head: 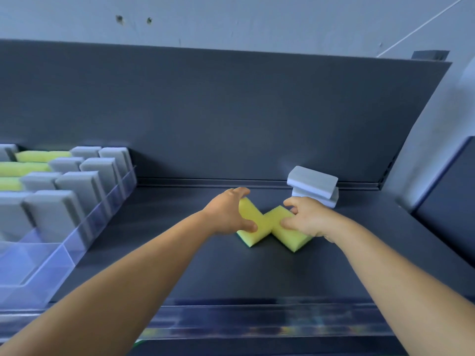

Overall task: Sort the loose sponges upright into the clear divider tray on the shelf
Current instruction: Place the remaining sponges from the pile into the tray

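Two yellow sponges lie flat on the dark shelf, touching at one corner. My left hand (227, 214) grips the left yellow sponge (253, 227), thumb on its near edge and fingers over its far end. My right hand (307, 219) grips the right yellow sponge (285, 232) the same way. Behind my right hand, two grey sponges (312, 179) are stacked flat near the back wall. The clear divider tray (64, 255) stands at the left, holding several grey and yellow sponges upright in rows; its nearest compartment holds nothing.
The shelf's dark back panel (231, 111) rises right behind the sponges. A clear lip (257, 319) runs along the shelf's front edge. A dark side panel (447, 201) stands at the right.
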Available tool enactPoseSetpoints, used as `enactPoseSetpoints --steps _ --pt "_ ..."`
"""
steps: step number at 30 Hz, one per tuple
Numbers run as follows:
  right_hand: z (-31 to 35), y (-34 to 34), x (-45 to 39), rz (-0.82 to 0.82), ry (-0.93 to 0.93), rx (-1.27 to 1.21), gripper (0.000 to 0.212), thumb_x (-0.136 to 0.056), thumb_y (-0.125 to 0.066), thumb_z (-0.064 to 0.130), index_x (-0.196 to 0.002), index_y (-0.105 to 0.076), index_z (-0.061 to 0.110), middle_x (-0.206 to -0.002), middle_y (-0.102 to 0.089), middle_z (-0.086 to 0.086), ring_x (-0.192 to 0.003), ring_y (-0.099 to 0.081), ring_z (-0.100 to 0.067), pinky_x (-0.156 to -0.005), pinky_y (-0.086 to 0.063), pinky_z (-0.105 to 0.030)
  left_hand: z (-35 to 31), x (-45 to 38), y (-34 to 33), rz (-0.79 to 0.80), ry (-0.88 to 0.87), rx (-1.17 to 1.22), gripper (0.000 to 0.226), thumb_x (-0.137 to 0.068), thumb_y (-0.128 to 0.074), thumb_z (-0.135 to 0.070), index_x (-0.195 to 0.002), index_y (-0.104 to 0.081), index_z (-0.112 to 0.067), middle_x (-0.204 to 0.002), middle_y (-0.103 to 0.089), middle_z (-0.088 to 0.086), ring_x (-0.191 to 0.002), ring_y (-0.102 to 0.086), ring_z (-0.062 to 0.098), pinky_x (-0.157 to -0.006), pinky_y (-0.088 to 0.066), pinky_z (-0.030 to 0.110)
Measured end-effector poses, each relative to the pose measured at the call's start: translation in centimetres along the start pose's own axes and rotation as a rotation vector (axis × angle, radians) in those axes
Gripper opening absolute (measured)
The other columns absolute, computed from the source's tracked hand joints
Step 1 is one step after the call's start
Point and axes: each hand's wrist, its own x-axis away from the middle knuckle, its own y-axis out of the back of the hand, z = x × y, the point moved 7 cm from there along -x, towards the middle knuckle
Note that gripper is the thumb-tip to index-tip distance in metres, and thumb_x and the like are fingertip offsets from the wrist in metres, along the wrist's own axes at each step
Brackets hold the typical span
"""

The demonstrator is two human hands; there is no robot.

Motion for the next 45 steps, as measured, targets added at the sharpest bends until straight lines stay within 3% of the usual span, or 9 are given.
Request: enactPoseSetpoints --steps 3,7,11,13,19,26,32,41,45 --pt "-0.1 -0.2 0.2 0.049 0.023 -0.040 0.072 -0.083 -0.063 0.025 -0.146 -0.028 0.026 -0.135 -0.048 -0.002 -0.123 -0.052 -0.022 -0.101 -0.046 -0.039 -0.4 0.4 0.2 -0.017 0.036 -0.028 0.088 -0.074 -0.078 -0.031 -0.147 -0.030 -0.017 -0.148 -0.034 0.000 -0.131 -0.040 0.018 -0.100 -0.040 0.028" --pt "0.2 0.0 0.6 0.050 0.099 -0.140 0.062 -0.081 -0.064 0.020 -0.137 -0.039 0.034 -0.125 -0.051 0.001 -0.117 -0.054 -0.022 -0.095 -0.047 -0.038 -0.8 1.4 0.6 -0.053 0.072 -0.094 0.058 -0.071 -0.080 -0.033 -0.120 -0.053 -0.014 -0.121 -0.054 0.003 -0.103 -0.054 0.019 -0.088 -0.051 0.036" --pt "2.5 0.5 1.6 -0.016 0.252 -0.279 0.050 -0.082 -0.061 0.014 -0.122 -0.048 0.040 -0.105 -0.058 -0.002 -0.088 -0.058 -0.021 -0.068 -0.047 -0.032 -0.6 3.0 1.9 -0.152 0.045 -0.020 0.059 -0.078 -0.074 -0.027 -0.132 -0.050 -0.023 -0.126 -0.058 -0.003 -0.107 -0.058 0.018 -0.085 -0.050 0.031" --pt "3.8 0.9 2.3 -0.086 0.318 -0.322 0.041 -0.082 -0.062 0.015 -0.113 -0.051 0.039 -0.096 -0.057 0.000 -0.080 -0.054 -0.019 -0.064 -0.045 -0.032 -0.4 4.0 3.1 -0.212 0.036 -0.014 0.057 -0.081 -0.070 -0.024 -0.134 -0.049 -0.023 -0.132 -0.056 -0.004 -0.111 -0.056 0.019 -0.086 -0.048 0.029" --pt "8.1 1.2 5.0 -0.237 0.432 -0.367 0.025 -0.082 -0.068 0.025 -0.103 -0.056 0.028 -0.104 -0.063 0.003 -0.095 -0.059 -0.020 -0.070 -0.049 -0.033 1.2 8.3 7.4 -0.327 0.029 -0.036 0.046 -0.085 -0.062 -0.018 -0.131 -0.054 -0.022 -0.122 -0.061 -0.002 -0.098 -0.056 0.016 -0.076 -0.044 0.024" --pt "15.1 -1.4 9.3 -0.242 0.568 -0.344 0.036 -0.083 -0.066 0.022 -0.116 -0.059 0.035 -0.108 -0.062 0.005 -0.095 -0.061 -0.020 -0.065 -0.056 -0.037 4.8 14.2 11.8 -0.392 0.030 -0.072 0.038 -0.087 -0.058 -0.021 -0.125 -0.056 -0.027 -0.118 -0.063 -0.007 -0.097 -0.055 0.014 -0.077 -0.041 0.024" --pt "21.9 -5.0 13.8 -0.273 0.660 -0.290 0.030 -0.084 -0.066 0.021 -0.111 -0.061 0.031 -0.107 -0.058 0.004 -0.092 -0.057 -0.018 -0.054 -0.046 -0.022 8.8 20.7 15.8 -0.446 0.057 -0.120 0.037 -0.087 -0.060 -0.021 -0.124 -0.058 -0.025 -0.102 -0.063 -0.007 -0.094 -0.058 0.016 -0.072 -0.041 0.024" --pt "30.4 -10.7 20.1 -0.336 0.722 -0.283 0.032 -0.083 -0.066 0.017 -0.113 -0.060 0.026 -0.108 -0.054 0.003 -0.086 -0.052 -0.015 -0.061 -0.036 -0.012 14.7 29.5 21.7 -0.495 0.024 -0.153 0.035 -0.088 -0.061 -0.015 -0.122 -0.059 -0.021 -0.116 -0.063 -0.001 -0.100 -0.056 0.020 -0.075 -0.040 0.026" --pt "33.8 -12.4 22.5 -0.370 0.745 -0.292 0.033 -0.082 -0.066 0.015 -0.114 -0.061 0.025 -0.106 -0.051 0.005 -0.087 -0.051 -0.014 -0.066 -0.037 -0.021 17.6 31.9 24.1 -0.533 0.021 -0.174 0.039 -0.088 -0.061 -0.017 -0.126 -0.057 -0.024 -0.120 -0.061 -0.003 -0.098 -0.052 0.016 -0.074 -0.035 0.022"
